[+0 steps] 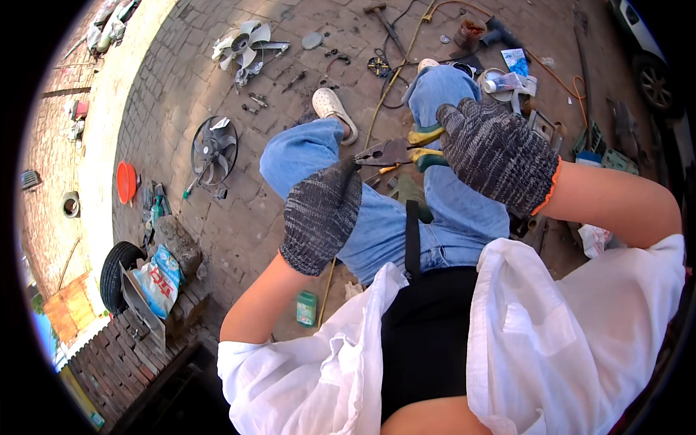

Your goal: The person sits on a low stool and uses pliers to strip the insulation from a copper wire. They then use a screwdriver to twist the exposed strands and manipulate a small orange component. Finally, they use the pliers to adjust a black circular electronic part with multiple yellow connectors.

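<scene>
Our grey-knit-gloved right hand (495,151) gripped yellow-and-green-handled metal pliers (389,152); beside their jaws, our left hand (323,214) curled, its contents unclear.

It looks like an outdoor repair yard: daylight falls on brick paving (163,90) strewn with a white-bladed fan (246,47), a black ringed fan (213,154), a hammer (389,30) and an orange cable (554,75). A tyre (114,279) lies near stacked bricks (130,355) on the left, a car (641,29) stands at the right edge, and pliers (388,152) are in hand
</scene>
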Demonstrator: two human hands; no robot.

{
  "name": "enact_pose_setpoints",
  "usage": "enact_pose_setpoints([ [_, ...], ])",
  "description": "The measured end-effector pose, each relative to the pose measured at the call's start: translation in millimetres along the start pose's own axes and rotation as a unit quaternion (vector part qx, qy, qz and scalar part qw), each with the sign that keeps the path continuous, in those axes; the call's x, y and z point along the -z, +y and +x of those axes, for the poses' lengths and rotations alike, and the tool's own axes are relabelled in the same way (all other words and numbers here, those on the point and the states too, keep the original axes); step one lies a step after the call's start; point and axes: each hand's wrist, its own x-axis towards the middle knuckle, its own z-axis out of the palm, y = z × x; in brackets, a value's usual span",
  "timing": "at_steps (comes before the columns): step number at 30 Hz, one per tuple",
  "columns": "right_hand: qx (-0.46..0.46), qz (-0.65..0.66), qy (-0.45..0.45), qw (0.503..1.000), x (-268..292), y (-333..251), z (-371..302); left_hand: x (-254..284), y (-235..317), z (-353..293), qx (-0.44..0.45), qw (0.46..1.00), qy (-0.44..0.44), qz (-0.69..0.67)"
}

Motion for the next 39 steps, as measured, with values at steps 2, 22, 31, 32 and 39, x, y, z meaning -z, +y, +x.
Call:
enact_pose_setpoints([
  [2,0.021,0.011,-0.016,1.0,1,8,-8,1,3,2,-0.007,0.998,-0.039,-0.039],
  [22,0.013,0.149,-0.195,0.969,30,-11,-30,49,31,-12,-0.144,0.98,-0.133,0.023],
  [31,0.04,0.229,-0.229,0.945,58,-17,-37,57,23,-12,-0.243,0.925,-0.25,-0.153],
  [32,0.039,0.242,-0.229,0.942,56,-18,-36,53,17,-18,-0.23,0.915,-0.26,-0.206],
  [39,0.157,0.27,-0.055,0.948,29,-28,-36,-23,9,-24,-0.184,0.811,-0.315,-0.458],
])
